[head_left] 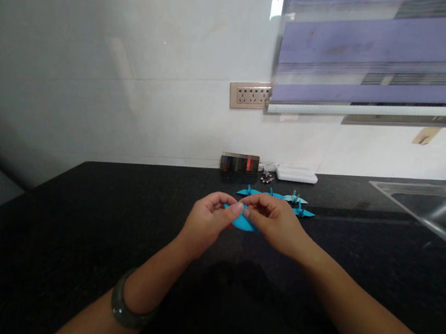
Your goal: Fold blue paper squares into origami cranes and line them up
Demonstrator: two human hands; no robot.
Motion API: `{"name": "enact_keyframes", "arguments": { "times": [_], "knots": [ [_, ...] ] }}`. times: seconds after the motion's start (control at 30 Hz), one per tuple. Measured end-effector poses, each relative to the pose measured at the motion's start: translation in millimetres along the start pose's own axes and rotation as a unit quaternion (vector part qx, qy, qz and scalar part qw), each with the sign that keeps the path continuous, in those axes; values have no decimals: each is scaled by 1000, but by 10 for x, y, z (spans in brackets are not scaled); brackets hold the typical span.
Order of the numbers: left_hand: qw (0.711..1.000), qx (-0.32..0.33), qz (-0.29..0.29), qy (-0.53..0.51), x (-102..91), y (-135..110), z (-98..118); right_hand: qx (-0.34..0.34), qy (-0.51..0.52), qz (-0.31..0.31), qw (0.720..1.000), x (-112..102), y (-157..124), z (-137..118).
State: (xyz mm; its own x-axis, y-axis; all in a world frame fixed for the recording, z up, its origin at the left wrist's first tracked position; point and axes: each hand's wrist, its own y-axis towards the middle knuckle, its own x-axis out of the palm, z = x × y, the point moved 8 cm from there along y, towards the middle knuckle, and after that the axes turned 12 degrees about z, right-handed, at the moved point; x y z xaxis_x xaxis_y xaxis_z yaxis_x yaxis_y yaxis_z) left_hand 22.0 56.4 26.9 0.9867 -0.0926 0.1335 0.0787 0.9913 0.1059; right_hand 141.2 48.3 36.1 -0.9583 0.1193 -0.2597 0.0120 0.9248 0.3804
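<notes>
A folded piece of blue paper (245, 223) is pinched between both my hands, just above the dark countertop. My left hand (209, 221) grips its left side, thumb and fingertips pressed together near the top edge. From the other side my right hand (275, 224) holds it the same way, its thumb close to the left one. My fingers cover much of the paper, and a bit of red shows beneath its left edge. Just beyond my hands stand several origami cranes (304, 213) in blue and paler blue, partly hidden by my right hand.
Against the wall lie a dark box (239, 163), a small beaded ring (267, 177) and a flat white object (296, 175). A steel sink (444, 212) is set into the black counter (94, 226) at right. Above are a wall socket (250, 95) and a purple blind (347, 52).
</notes>
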Motion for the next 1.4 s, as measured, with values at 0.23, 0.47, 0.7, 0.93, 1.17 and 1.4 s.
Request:
{"name": "enact_keyframes", "arguments": {
  "times": [0.23, 0.47, 0.7, 0.93, 1.17, 1.4],
  "knots": [
    [1000, -7, -2, 15, 13, -16, 10, -183, -135, 13, 974, -25, -66, -307],
    [1000, -15, -11, 25, 18, -19, 2, -185, -140, 40, 972, -51, -75, -329],
    [998, 14, 25, -56, -39, -6, 87, -109, -61, 61, 990, -85, -30, -196],
    [997, 35, 41, -48, -82, 15, 99, 0, 35, 39, 999, -74, 11, -33],
    [999, 24, 44, 6, -66, 4, 71, -2, 38, 7, 999, -16, -13, -82],
    [998, 32, 21, 47, -24, -8, 92, 18, 44, 11, 999, 3, -9, -59]
  ]
}}
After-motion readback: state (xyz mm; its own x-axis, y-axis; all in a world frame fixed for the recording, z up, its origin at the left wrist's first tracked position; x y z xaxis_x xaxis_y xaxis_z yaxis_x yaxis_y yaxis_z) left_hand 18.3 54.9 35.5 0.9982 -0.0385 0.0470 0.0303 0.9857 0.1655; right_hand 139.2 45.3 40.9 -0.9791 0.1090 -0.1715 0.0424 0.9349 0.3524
